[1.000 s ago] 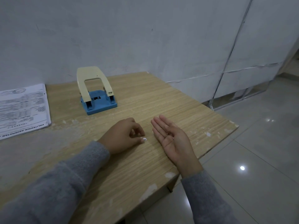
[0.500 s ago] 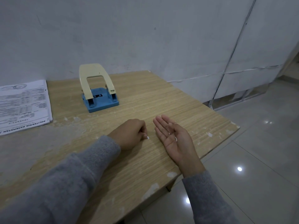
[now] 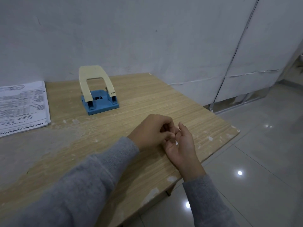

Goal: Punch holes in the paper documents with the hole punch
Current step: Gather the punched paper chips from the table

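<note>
The hole punch [image 3: 98, 94], with a cream handle and a blue base, stands on the wooden table [image 3: 147, 99] near the wall, its handle up. A stack of printed paper documents [image 3: 21, 107] lies at the table's left edge. My right hand [image 3: 182, 145] rests palm up near the table's right side, fingers slightly curled, with a small white paper dot [image 3: 176, 143] lying in the palm. My left hand [image 3: 152, 130] is just left of it. Its fingertips are pinched together over the right palm. I cannot see whether they hold anything.
A plain grey wall rises right behind the table. The table's right edge [image 3: 213, 158] drops to a glossy tiled floor [image 3: 262, 161]. White panels [image 3: 262, 63] line the wall to the right. The tabletop is worn, with pale chipped patches.
My left hand has left the tabletop and moved right, its pinched fingertips now over the right palm. The right fingers have curled slightly. The white dot on the table is gone.
</note>
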